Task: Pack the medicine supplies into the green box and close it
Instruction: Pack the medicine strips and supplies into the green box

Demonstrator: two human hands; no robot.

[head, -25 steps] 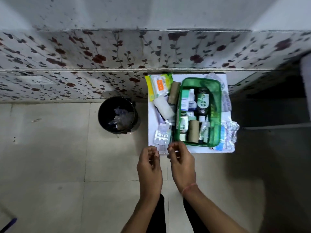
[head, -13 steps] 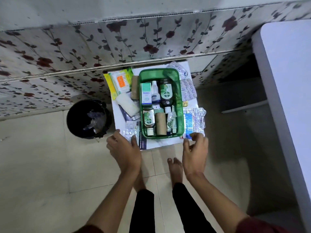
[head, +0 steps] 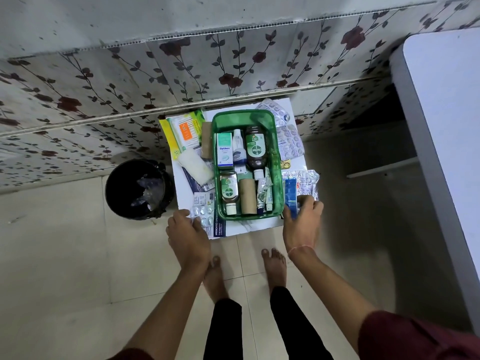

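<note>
Lying lengthwise toward the wall, green box (head: 277, 162) sits open.

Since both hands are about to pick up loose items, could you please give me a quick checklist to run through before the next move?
1. Green box open, ready to load: ok.
2. Left hand touching the blister pack: ok; grip closed: cannot tell.
3. Right hand on the blue tube: ok; firm hold: cannot tell.
4. All supplies packed: not ok; cotton swab packet and white gauze roll lie outside.
5. Spare room in box: cannot tell.
6. Lid located: cannot tell.
</note>
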